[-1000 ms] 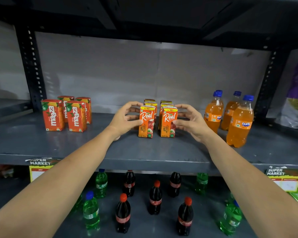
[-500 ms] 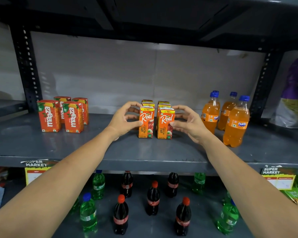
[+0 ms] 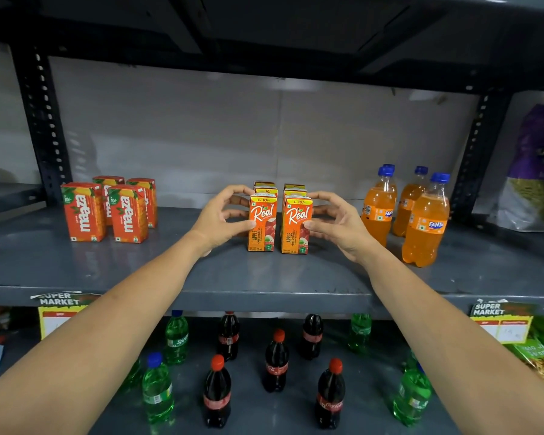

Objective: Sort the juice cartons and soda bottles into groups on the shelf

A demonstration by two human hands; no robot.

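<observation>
Now both hands bracketing Real apple cartons (image 3: 278,221) at mid-shelf (image 3: 264,284): left hand (image 3: 222,219) and right hand (image 3: 338,222) curling half-spread, thumbs touching front pair's outer sides, not gripping. Cartons likely handling light, stiff, crushable; best squeezing flat side faces. Counting: six Real visible, two rows; left of them four Maaza cartons (image 3: 107,210); right of them four Fanta bottles (image 3: 409,211), slick, heavier.

On the grey shelf (image 3: 264,277), the left hand (image 3: 219,221) and right hand (image 3: 343,226) bracket two rows of Real cartons (image 3: 278,222), between Maaza cartons (image 3: 107,208) left and Fanta bottles (image 3: 421,215) right.
</observation>
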